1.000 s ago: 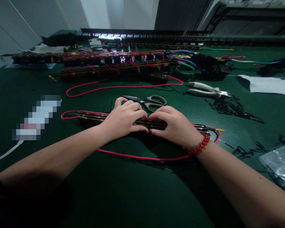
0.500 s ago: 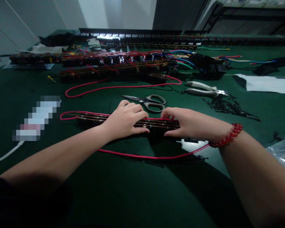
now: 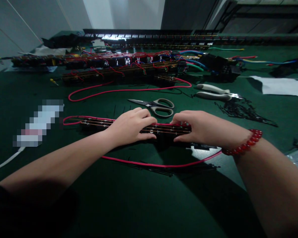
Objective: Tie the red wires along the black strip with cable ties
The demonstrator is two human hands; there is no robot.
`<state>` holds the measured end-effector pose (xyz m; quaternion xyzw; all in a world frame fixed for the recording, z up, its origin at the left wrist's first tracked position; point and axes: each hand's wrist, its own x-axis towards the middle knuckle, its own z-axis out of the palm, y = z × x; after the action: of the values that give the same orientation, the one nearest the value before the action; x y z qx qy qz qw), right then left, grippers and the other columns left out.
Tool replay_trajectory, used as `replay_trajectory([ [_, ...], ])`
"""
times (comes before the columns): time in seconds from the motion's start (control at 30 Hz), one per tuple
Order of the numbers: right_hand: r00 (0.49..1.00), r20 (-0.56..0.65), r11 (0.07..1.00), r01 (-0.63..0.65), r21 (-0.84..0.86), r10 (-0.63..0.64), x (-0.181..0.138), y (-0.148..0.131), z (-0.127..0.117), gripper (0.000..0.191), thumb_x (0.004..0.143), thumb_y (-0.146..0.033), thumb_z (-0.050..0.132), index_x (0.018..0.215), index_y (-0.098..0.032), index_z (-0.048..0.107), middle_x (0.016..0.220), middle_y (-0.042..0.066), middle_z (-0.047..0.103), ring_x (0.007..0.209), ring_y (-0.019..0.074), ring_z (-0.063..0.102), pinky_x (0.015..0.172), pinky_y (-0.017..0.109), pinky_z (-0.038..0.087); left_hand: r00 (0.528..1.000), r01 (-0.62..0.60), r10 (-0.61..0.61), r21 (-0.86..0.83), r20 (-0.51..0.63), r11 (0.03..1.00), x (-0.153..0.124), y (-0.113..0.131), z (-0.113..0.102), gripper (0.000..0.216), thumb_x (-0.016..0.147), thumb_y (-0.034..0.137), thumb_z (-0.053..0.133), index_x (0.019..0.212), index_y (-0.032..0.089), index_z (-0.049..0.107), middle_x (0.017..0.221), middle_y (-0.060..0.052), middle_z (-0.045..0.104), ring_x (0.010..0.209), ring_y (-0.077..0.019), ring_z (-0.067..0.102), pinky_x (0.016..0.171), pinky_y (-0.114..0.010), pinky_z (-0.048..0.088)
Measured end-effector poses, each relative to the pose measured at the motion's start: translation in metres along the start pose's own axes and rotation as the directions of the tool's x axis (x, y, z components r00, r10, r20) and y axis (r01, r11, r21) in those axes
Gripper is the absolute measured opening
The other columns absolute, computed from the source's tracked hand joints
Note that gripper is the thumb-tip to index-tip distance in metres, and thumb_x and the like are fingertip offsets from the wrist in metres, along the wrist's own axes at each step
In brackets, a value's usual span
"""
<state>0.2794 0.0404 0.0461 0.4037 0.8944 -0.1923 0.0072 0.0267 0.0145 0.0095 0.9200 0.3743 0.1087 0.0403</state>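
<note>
Across the bench in front of me lies a long black bar (image 3: 164, 136) with thin copper-coloured rods along its top. My left hand (image 3: 130, 127) grips it near the middle, thumb on the near side and fingers over the far side. Just to the right, my right hand (image 3: 201, 127) holds the same bar, thumb near and fingertips bent over the far edge. A red cable (image 3: 161, 165) runs along the bar's far edge, loops at its left end and curves across the bench on the near side. The fingertips on the far side are partly hidden.
Scissors (image 3: 161, 107) lie just beyond the hands, with pale-handled cutters (image 3: 213, 92) and black scraps (image 3: 245, 112) to their right. Wired bars (image 3: 114, 61) fill the back. A white corded object (image 3: 44, 122), blurred out, is at left; white paper (image 3: 283, 86) is at right.
My right hand has shifted slightly right along the bar. The fingers of my left hand have settled lower, with its thumb in nearly the same place.
</note>
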Motion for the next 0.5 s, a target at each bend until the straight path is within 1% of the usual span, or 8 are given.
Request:
replay_trajectory([
  [0.13, 1.0, 0.014, 0.998, -0.015, -0.064, 0.016, -0.001, -0.005, -0.002, 0.024, 0.071, -0.039, 0.075, 0.086, -0.023, 0.066, 0.089, 0.003, 0.066, 0.074, 0.019, 0.06, 0.058, 0.029, 0.04, 1.0, 0.0, 0.0, -0.008, 0.003, 1.0, 0.0, -0.001, 0.0, 0.042, 0.091, 0.052, 0.054, 0.119, 0.021, 0.062, 0.109, -0.008, 0.061, 0.097, -0.0231, 0.055, 0.082, -0.034, 0.045],
  [0.27, 0.999, 0.032, 0.99, -0.021, -0.143, 0.025, -0.003, -0.011, -0.005, 0.022, 0.076, -0.04, 0.071, 0.086, -0.022, 0.066, 0.091, 0.003, 0.064, 0.076, 0.0187, 0.058, 0.057, 0.027, 0.035, 1.0, 0.004, -0.004, -0.019, 0.009, 1.0, 0.0, -0.001, 0.001, 0.042, 0.091, 0.053, 0.055, 0.119, 0.023, 0.062, 0.109, -0.008, 0.061, 0.096, -0.0228, 0.054, 0.081, -0.034, 0.045],
  [0.5, 0.998, 0.035, 0.985, -0.037, -0.171, 0.043, -0.005, -0.017, -0.006, 0.019, 0.077, -0.038, 0.068, 0.085, -0.021, 0.066, 0.09, 0.003, 0.064, 0.076, 0.0179, 0.056, 0.057, 0.026, 0.033, 0.999, 0.041, -0.04, -0.063, 0.011, 0.997, 0.0, 0.0, 0.001, 0.041, 0.09, 0.051, 0.056, 0.119, 0.024, 0.063, 0.109, -0.007, 0.061, 0.097, -0.0225, 0.054, 0.081, -0.034, 0.044],
])
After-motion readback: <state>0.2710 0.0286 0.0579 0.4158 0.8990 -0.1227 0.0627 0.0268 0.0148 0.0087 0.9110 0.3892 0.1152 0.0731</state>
